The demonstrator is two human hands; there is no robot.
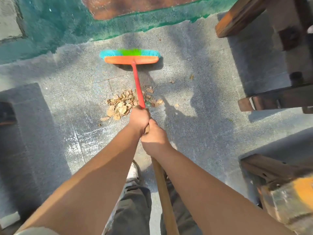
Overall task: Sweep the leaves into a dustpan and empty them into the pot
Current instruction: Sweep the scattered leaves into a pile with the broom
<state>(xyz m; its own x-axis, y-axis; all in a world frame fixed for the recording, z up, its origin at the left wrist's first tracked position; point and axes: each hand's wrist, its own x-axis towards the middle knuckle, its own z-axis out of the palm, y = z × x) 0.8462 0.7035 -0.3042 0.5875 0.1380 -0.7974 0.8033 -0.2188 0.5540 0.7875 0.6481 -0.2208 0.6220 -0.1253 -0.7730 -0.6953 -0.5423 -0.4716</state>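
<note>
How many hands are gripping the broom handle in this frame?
2. The left hand grips the broom handle farther from the body, just above the leaf pile; the right hand grips directly behind it.

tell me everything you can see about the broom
The broom has a wide orange plastic-looking head with blue bristles and a green patch in the middle, resting on the grey paving beyond the pile of dry leaves. A red section of handle rises from the head over the pile, then turns to bare wood lower down. The left hand is closed on the red part and the right hand just behind it on the wood.
</note>
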